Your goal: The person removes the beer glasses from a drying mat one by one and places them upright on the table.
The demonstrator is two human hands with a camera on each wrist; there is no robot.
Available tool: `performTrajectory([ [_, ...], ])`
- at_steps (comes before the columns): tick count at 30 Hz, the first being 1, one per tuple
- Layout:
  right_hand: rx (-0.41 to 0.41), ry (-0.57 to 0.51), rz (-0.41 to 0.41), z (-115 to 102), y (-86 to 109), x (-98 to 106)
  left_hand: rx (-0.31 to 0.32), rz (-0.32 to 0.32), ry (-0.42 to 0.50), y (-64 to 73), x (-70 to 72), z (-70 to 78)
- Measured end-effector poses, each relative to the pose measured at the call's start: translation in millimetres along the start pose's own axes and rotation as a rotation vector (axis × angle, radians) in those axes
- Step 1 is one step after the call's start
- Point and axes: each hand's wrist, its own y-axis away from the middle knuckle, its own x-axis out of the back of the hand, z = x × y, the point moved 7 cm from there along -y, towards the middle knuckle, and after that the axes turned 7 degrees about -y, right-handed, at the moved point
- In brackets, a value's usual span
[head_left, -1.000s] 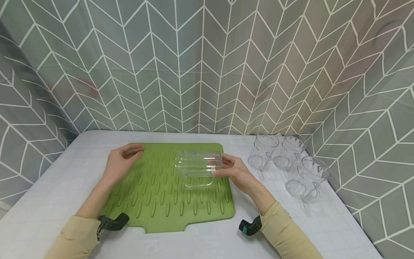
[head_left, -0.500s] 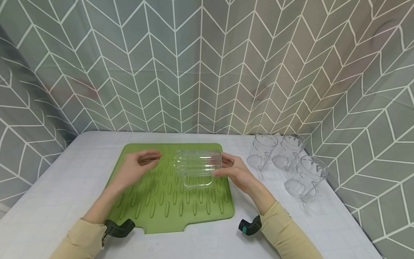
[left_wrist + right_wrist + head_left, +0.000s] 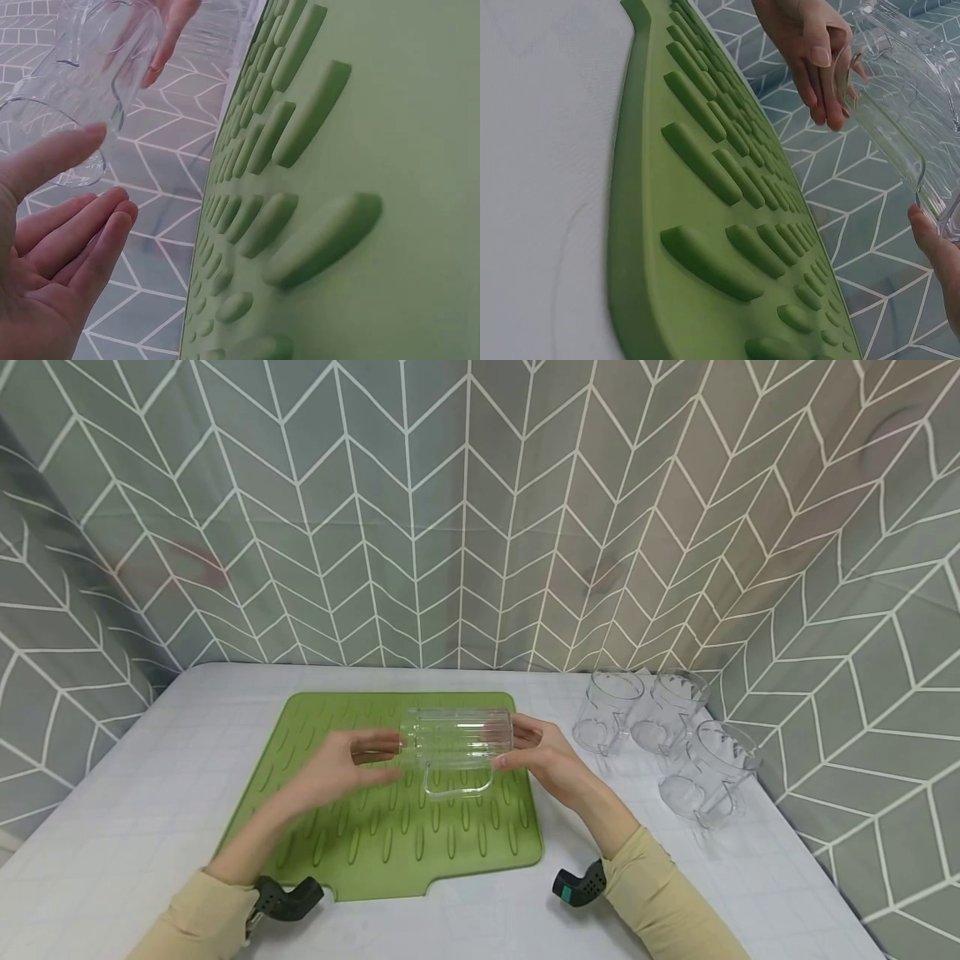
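Note:
A clear mug (image 3: 461,735) is held on its side above the green ridged mat (image 3: 378,872), its handle (image 3: 459,792) towards me. My right hand (image 3: 553,767) grips the mug's right end between thumb and fingers. At the opposite end, my left hand (image 3: 341,772) has its thumb and fingers spread apart. In the left wrist view, that hand's thumb (image 3: 56,154) overlaps the mug's round end, while its fingers lie extended below; contact cannot be told. The right wrist view shows the right thumb (image 3: 934,244) by the mug's end, with most of that hand out of frame.
Three more clear mugs stand upright at the table's right: one at the back (image 3: 609,710), one beside it (image 3: 670,714), one nearer me (image 3: 711,777). A white cloth (image 3: 465,927) covers the table. Patterned curtains (image 3: 465,527) enclose the back and sides.
My left hand has moved right and slightly towards me, from the mat's left edge to the mug's left end. The right hand and the mug have stayed nearly still.

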Motion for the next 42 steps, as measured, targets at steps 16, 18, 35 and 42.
performTrajectory([
  [16, -0.002, -0.007, -0.021, -0.1, 1.5, -3.1, -0.017, -0.003, 0.005, 0.9, -3.9, -0.7],
  [18, -0.008, -0.007, -0.021, 0.6, 1.4, -3.2, -0.019, -0.002, 0.002, 0.8, -3.8, -1.0],
  [35, -0.014, 0.007, -0.069, 2.7, 0.5, -3.5, -0.017, 0.023, -0.003, 0.5, -3.1, -1.0],
  [42, -0.020, -0.020, -0.062, 2.8, -0.1, -2.7, -0.030, 0.018, 0.033, 0.0, -2.6, -0.3],
])
